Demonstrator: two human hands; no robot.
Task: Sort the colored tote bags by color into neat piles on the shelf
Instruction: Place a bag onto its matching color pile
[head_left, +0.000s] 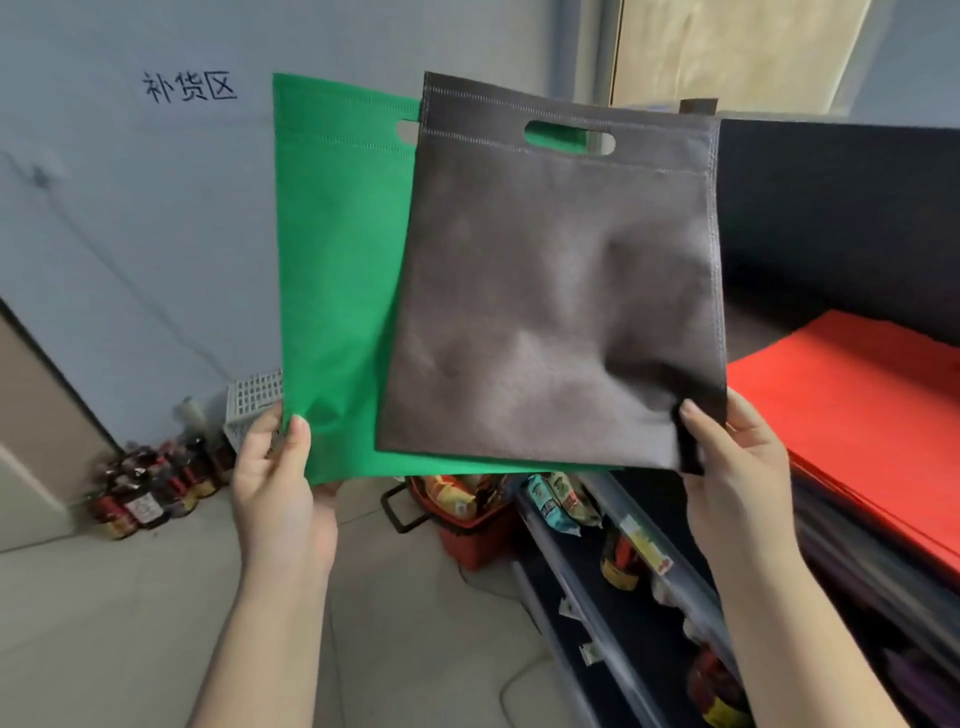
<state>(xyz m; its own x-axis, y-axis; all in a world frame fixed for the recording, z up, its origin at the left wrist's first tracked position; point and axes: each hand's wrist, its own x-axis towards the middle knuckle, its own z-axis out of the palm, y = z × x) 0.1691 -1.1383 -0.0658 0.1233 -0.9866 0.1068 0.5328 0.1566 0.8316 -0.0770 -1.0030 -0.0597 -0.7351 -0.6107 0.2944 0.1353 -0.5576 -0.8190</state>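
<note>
Two tote bags fill mid-frame: our left hand (278, 483) pinches the green bag (337, 291) by its lower corner, our right hand (727, 467) the brown bag (556, 312) likewise. Both look light and floppy, so we judge corner pinches suit them. Red bags (857, 395) lie piled on the shelf (831, 208) at right.

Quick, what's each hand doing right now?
Left hand: pinching the green bag at its bottom corner.
Right hand: pinching the brown bag at its bottom corner.
</note>
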